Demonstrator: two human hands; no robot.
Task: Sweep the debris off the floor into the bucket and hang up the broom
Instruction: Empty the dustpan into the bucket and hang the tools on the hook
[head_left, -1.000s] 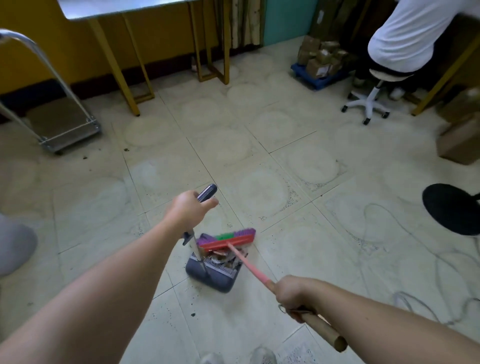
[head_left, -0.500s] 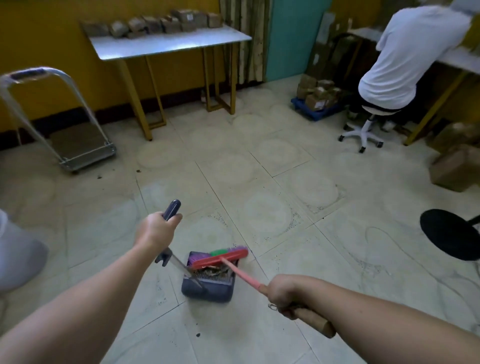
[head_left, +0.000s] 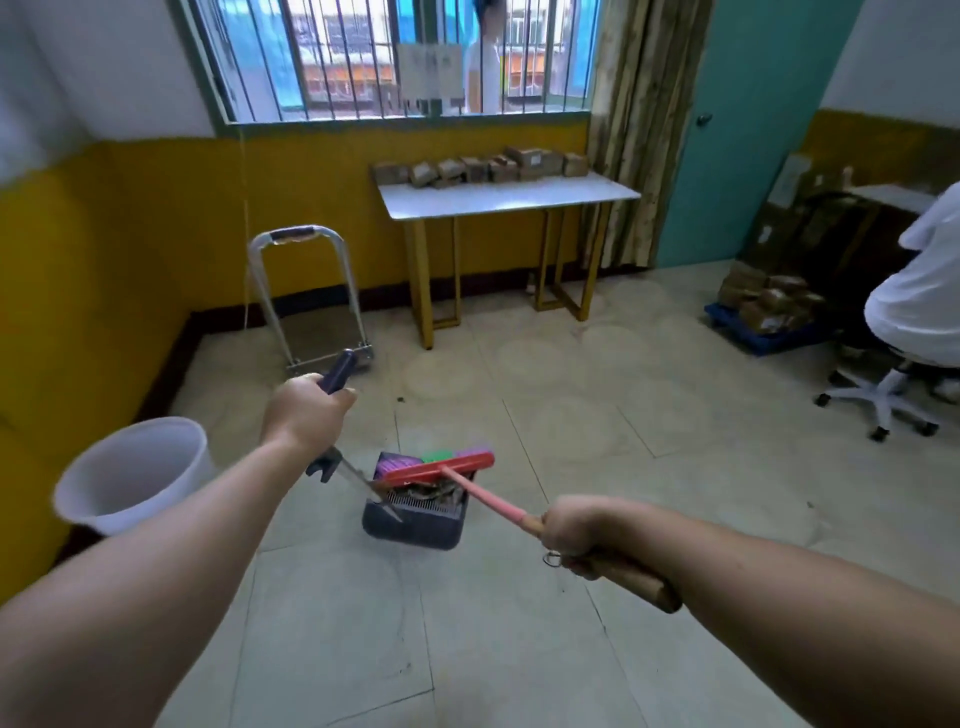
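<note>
Gripping the dustpan handle (head_left: 340, 370) with my left hand (head_left: 306, 410), fingers curled tight around it, arm stretched forward. My right hand (head_left: 576, 525) wraps the broom (head_left: 483, 499) near its wooden end, forearm reaching in from the right. The broom head (head_left: 441, 465) rests across the dustpan (head_left: 413, 525), over the debris (head_left: 431, 491). A white bucket (head_left: 104, 519) stands apart, left of my arm

The debris (head_left: 431, 491) in the dustpan (head_left: 410, 531) is largely covered by the broom (head_left: 436, 465) head, so its pieces cannot be told apart. Left of the dustpan, the bucket (head_left: 166, 493) is blurred and its contents cannot be made out; far right of the dustpan, a seated person (head_left: 919, 296) is cut off by the edge of view.
</note>
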